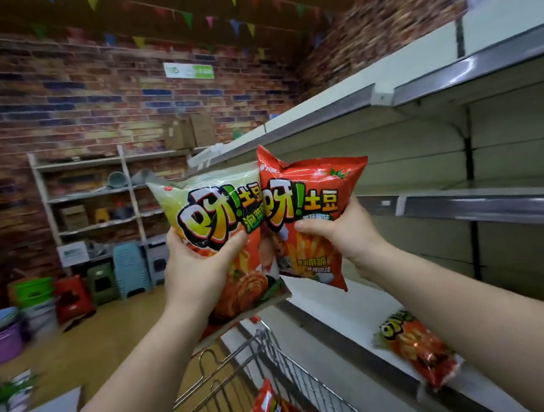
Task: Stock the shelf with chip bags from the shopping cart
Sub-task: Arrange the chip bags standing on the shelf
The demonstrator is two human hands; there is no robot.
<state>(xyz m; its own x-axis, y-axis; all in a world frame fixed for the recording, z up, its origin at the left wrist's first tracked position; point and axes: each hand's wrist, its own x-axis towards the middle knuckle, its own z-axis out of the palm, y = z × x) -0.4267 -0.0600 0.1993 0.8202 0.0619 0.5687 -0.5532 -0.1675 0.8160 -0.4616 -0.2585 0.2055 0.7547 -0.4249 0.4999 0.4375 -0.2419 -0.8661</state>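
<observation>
My left hand (200, 262) grips a pale green chip bag (213, 210) held upright at chest height. Beside it, my right hand (340, 233) grips a red chip bag (307, 184), and the two bags touch edge to edge. Both are raised in front of the white shelf unit (457, 202) on the right. Another chip bag (415, 347) lies flat on the bottom shelf under my right forearm. Below my arms stands the wire shopping cart (275, 366), with a red bag (275, 408) inside it.
The upper shelves (369, 99) on the right hold nothing visible. Plastic stools (130, 270) and stacked buckets (32, 293) stand along the brick back wall by a metal rack (96, 192). A purple tub (3, 343) sits at the far left.
</observation>
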